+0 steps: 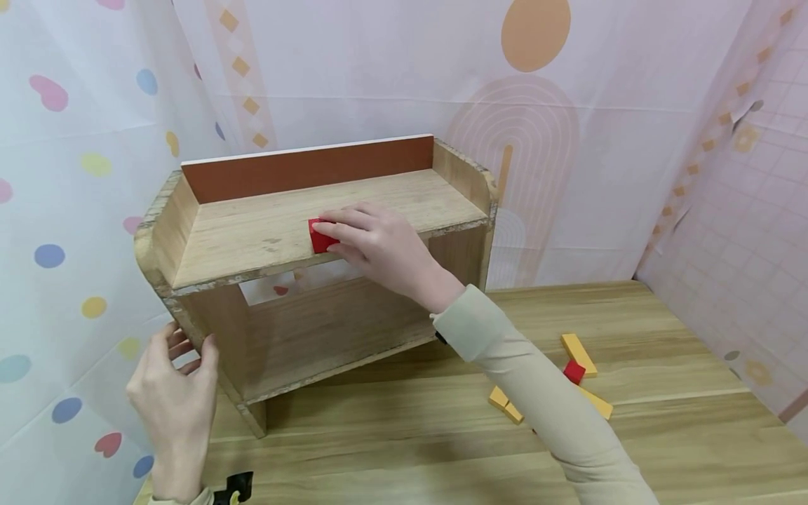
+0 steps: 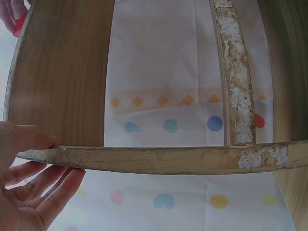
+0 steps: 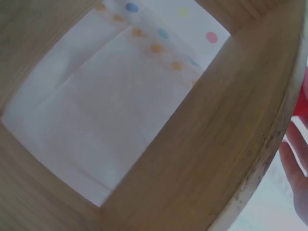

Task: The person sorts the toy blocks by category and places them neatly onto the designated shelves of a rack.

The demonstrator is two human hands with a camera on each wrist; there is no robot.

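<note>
A small wooden shelf stands on the table, with a top board and a lower board. Near the front edge of its top board, my right hand holds a red block between thumb and fingers; the hand covers part of the block. My left hand grips the shelf's left side panel. In the left wrist view, the thumb of the left hand lies on one face of the panel edge, with the fingers on the other. Only some fingers of the right hand show in the right wrist view.
To the right on the wooden table lie several yellow blocks and another red block, partly behind my right forearm. A brown back strip and raised sides border the shelf's top. Patterned curtains hang behind.
</note>
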